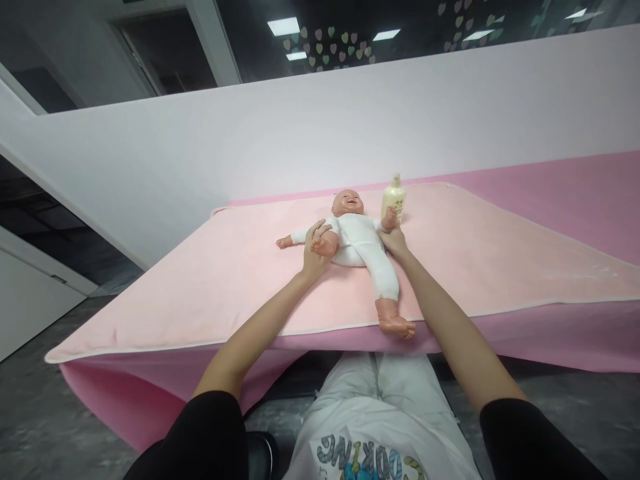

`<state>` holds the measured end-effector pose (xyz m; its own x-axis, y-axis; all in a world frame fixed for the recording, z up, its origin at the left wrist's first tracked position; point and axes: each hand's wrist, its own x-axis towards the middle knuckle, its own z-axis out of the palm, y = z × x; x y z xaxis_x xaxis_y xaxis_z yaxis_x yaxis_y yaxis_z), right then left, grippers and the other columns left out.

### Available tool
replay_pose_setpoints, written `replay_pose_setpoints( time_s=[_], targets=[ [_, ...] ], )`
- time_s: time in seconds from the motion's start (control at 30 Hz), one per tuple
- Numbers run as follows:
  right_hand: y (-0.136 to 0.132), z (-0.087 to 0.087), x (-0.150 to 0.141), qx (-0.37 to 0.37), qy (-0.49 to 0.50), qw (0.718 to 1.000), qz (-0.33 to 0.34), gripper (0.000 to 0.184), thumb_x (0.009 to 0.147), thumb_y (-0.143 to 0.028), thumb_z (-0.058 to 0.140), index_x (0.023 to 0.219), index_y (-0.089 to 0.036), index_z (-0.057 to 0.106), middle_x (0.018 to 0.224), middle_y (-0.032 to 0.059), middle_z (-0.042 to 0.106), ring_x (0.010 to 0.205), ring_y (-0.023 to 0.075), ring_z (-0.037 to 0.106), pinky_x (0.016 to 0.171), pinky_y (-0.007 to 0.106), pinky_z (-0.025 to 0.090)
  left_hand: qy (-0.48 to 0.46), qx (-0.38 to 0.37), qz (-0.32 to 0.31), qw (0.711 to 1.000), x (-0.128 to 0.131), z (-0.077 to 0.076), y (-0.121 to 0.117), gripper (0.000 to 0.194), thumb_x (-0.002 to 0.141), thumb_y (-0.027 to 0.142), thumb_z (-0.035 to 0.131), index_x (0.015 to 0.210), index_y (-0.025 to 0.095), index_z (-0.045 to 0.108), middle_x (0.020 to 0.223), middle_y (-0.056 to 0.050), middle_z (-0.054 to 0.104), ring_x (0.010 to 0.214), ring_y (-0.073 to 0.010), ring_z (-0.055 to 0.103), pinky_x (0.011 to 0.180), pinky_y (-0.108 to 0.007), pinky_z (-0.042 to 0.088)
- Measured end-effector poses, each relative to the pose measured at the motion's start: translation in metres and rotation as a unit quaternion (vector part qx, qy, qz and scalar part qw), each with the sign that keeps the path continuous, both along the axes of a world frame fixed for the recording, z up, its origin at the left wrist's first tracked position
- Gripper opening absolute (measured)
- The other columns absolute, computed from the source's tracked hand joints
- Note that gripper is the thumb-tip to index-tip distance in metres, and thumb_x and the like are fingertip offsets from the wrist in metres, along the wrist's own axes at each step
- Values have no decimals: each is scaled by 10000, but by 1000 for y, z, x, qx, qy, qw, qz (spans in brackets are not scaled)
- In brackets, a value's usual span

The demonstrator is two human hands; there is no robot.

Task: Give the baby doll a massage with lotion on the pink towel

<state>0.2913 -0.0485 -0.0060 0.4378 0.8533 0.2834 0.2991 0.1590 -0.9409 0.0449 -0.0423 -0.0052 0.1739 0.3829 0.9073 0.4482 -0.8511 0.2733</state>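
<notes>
A baby doll (357, 231) with white cloth body and bare plastic head, hands and feet lies on its back, head toward the wall. One of its legs is bent up, and my left hand (315, 252) is closed around it, beside the raised foot. The doll's other leg stretches toward me, its foot over the table edge. My right hand (394, 240) grips the doll at its side by the arm on the right; its fingers are partly hidden. Just behind that arm stands a pale yellow pump bottle (393, 197).
A peach towel (480, 260) with a white hem covers much of the table, over a pink cloth (585, 193) that hangs down in front. A white wall (320, 133) with dark glass above runs behind. A black chair edge (263, 453) shows below.
</notes>
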Motion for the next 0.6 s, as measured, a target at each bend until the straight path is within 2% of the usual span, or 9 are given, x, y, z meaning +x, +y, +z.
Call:
replay_pose_setpoints(
  time_s=[0.1,0.17,0.27,0.37,0.43,0.5,0.57,0.6],
  targets=[
    [1,4,-1,-35,137,990,-24,594,779,-240,595,1333,-190,384,772,22,629,535,141,569,482,256,501,51,31,0,998,1,2,-9,565,766,553,638,1199,203,540,1318,-142,501,1253,-273,483,1025,-450,442],
    [2,7,1,-44,223,973,-30,493,843,-278,549,1303,-188,397,715,13,614,487,134,558,409,224,459,82,77,-16,993,1,3,-13,532,804,588,563,1171,203,564,1305,-145,519,1267,-271,472,1022,-448,434],
    [4,11,11,-45,371,927,-27,329,932,-320,443,1231,-183,439,734,20,611,518,111,574,420,190,472,124,151,-58,979,0,2,-20,537,840,665,412,1101,243,616,1251,-127,574,1224,-263,501,1003,-465,417],
    [6,12,22,-14,491,871,-23,221,966,-265,381,1154,-184,465,814,20,607,556,75,563,454,157,492,195,175,-84,961,2,1,-29,486,778,710,469,990,317,662,1108,-76,650,1083,-242,570,993,-493,395],
    [7,11,26,-2,522,852,-28,181,965,-237,385,1114,-187,474,850,23,599,580,73,561,441,147,484,257,181,-125,941,7,1,-37,394,742,679,557,941,360,674,986,-38,675,956,-204,599,976,-470,415],
    [8,10,27,-1,531,847,-24,158,963,-240,395,1082,-183,482,860,27,590,592,75,556,432,142,477,321,197,-193,906,14,3,-44,306,747,616,603,948,396,674,907,-11,676,857,-164,605,919,-401,469],
    [9,10,27,-5,522,853,-15,152,964,-247,391,1057,-178,488,859,28,582,583,71,540,432,137,472,363,219,-238,874,19,6,-49,235,774,540,619,968,417,668,876,2,672,811,-140,606,846,-340,507],
    [9,9,27,-10,507,862,-11,157,967,-252,379,1048,-177,490,857,28,579,570,68,528,430,137,469,373,222,-242,868,21,7,-50,204,786,501,623,968,422,666,869,5,671,803,-134,607,826,-324,516]
  ],
)
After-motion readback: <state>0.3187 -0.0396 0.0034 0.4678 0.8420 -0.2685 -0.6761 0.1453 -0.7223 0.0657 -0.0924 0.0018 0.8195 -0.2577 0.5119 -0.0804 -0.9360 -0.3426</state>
